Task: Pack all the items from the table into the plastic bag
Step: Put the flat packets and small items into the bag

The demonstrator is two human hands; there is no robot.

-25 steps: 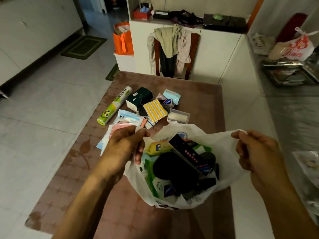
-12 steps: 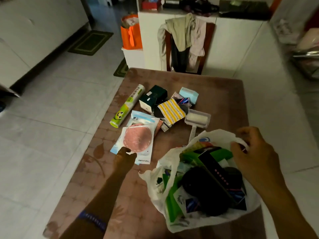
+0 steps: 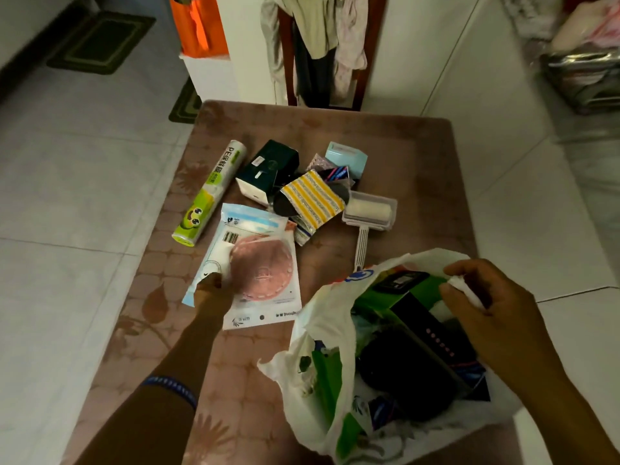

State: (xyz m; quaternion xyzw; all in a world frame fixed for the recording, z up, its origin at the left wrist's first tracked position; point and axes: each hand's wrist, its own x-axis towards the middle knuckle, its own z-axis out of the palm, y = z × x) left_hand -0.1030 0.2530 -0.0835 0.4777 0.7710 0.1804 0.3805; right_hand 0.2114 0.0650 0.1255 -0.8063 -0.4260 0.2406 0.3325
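The worktop [image 3: 402,156] is a rectangular surface with rounded corners under a brown, glossy cover patterned with leaves. At lower right of the frame stands a thin, crinkled white plastic bag [image 3: 322,333], its mouth open. Inside it lie a green carton, a long black box with a row of pink dots, a rounded black item and further small packets.

The right hand [image 3: 496,307] pinches the bag's upper rim; its grip is curled round a fold of white film between thumb and fingers.

The left hand [image 3: 213,290], at centre left, rests on the near left edge of a flat, glossy white pouch holding a round pink pad [image 3: 260,270]. Whether its grip is pinching the pouch or only pressing on it cannot be told. The pouch lies just left of the bag, apart from it.

Above the pouch lie a white-and-green cylindrical roll with a frog print [image 3: 209,193], a dark green box [image 3: 268,169], a yellow-striped flat packet [image 3: 313,199], a pale blue box [image 3: 347,156] and a white lint roller in a clear cover [image 3: 369,211].
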